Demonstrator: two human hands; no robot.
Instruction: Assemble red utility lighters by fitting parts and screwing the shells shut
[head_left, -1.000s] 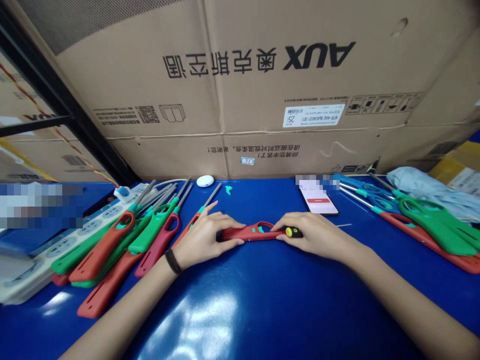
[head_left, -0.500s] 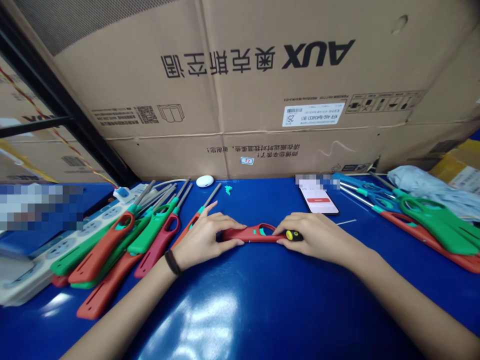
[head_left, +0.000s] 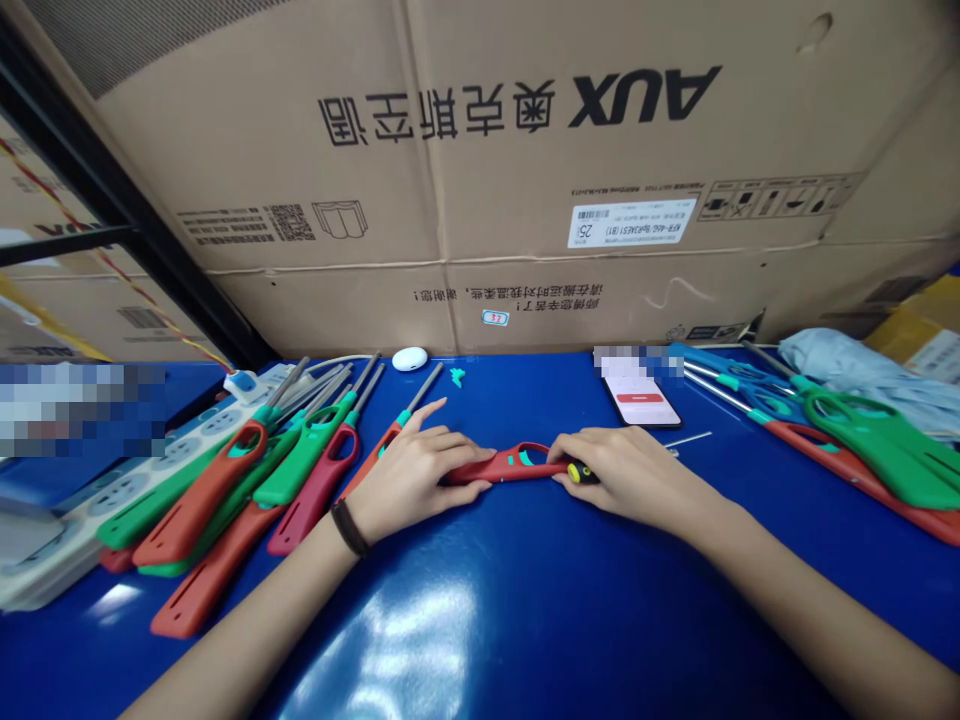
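Observation:
A red lighter body (head_left: pixel 491 468) with a trigger loop and turquoise parts lies lengthwise between my hands, over the blue table. My left hand (head_left: pixel 424 465) is closed on its left end, thumb in front and index finger raised. My right hand (head_left: pixel 626 465) is wrapped round a screwdriver, whose black and yellow handle (head_left: pixel 581 472) pokes out on the left. Its fingertips also touch the lighter's right end. Behind this hand shows a thin metal rod (head_left: pixel 691 438); its join to the handle is hidden.
Several long-nosed lighters (head_left: pixel 307 450) lie at left against a white power strip (head_left: pixel 97 495); more lighters (head_left: pixel 870 450) lie at right. Toward the back are a white case (head_left: pixel 409 359), a small turquoise piece (head_left: pixel 457 377) and a phone (head_left: pixel 649 405). A cardboard box (head_left: pixel 480 220) stands behind.
The lighter's right end has risen slightly. My right hand and the screwdriver handle have shifted a little to the left. My left hand keeps its grip.

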